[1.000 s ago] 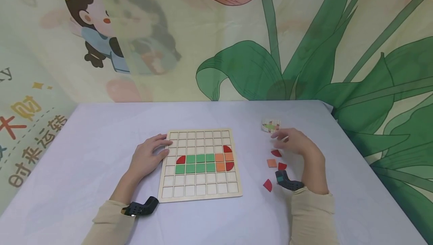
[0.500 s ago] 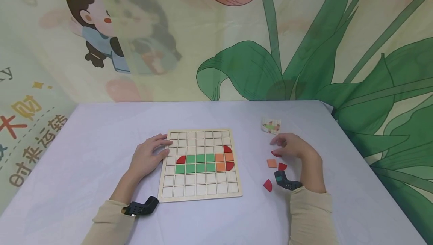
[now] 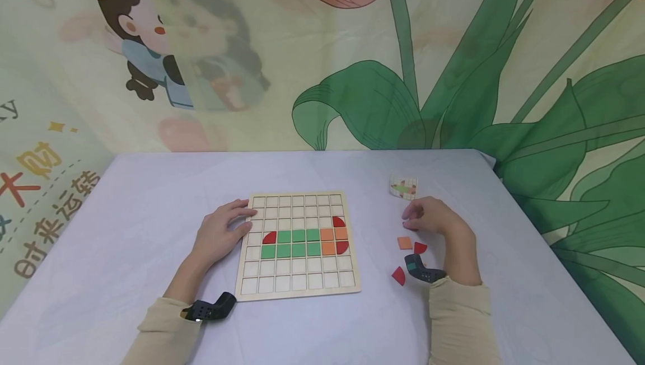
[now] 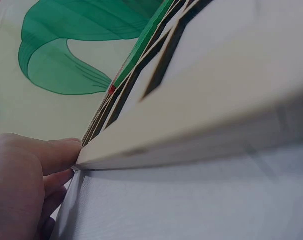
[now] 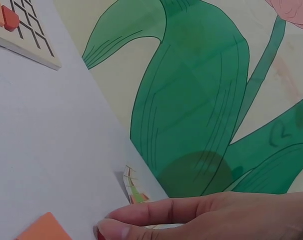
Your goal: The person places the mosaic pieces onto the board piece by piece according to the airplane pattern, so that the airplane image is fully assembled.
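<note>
My left hand (image 3: 218,233) lies at the left rim of a wooden grid board (image 3: 299,296), its fingertips touching the edge. The left wrist view shows the fingers (image 4: 61,155) against the rim of that board. Green squares (image 3: 299,236), orange squares (image 3: 327,234) and red rounded pieces (image 3: 339,222) fill some cells in the two middle rows and just above. Right of the board, my right hand (image 3: 433,216) pinches a red quarter-circle piece (image 5: 100,236) between thumb and forefinger, low over the cloth. Most of that piece is hidden by the fingertips.
A small pattern card (image 3: 403,187) stands behind the right hand. Nearer me are a loose orange square (image 3: 405,243) and two red quarter-circle pieces, one by the wrist camera (image 3: 420,248) and one farther forward (image 3: 398,276). White cloth (image 3: 166,186) covers the table.
My right hand has come down from near the card, toward me, onto the red quarter-circle piece, and its thumb and forefinger have closed on it. The left hand and the board have stayed put.
</note>
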`<state>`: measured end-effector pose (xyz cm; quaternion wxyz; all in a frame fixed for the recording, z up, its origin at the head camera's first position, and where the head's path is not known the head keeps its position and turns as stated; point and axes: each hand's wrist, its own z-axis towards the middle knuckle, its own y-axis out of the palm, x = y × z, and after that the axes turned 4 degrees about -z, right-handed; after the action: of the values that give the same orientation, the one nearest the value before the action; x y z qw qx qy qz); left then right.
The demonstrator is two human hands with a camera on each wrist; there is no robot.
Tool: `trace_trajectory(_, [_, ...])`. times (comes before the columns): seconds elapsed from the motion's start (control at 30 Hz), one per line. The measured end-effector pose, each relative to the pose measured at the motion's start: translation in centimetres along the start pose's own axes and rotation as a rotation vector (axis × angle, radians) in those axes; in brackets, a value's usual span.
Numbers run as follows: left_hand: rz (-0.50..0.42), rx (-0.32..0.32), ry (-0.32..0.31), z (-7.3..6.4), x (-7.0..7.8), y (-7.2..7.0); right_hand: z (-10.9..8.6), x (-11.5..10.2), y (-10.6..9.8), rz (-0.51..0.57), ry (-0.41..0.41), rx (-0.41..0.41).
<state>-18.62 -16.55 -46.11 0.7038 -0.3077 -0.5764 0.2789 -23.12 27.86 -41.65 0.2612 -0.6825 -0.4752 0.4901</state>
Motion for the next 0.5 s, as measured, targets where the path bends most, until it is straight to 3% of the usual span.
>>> trace_trajectory(0.33, [0.003, -0.003, -0.005, -0.06, 0.15, -0.04, -0.07, -0.32, -0.08, 0.000, 0.038, -0.001])
trace_trajectory(0.5, [-0.002, -0.007, -0.005, -0.08, 0.17, -0.08, -0.11, -0.41, -0.08, -0.020, 0.007, 0.003])
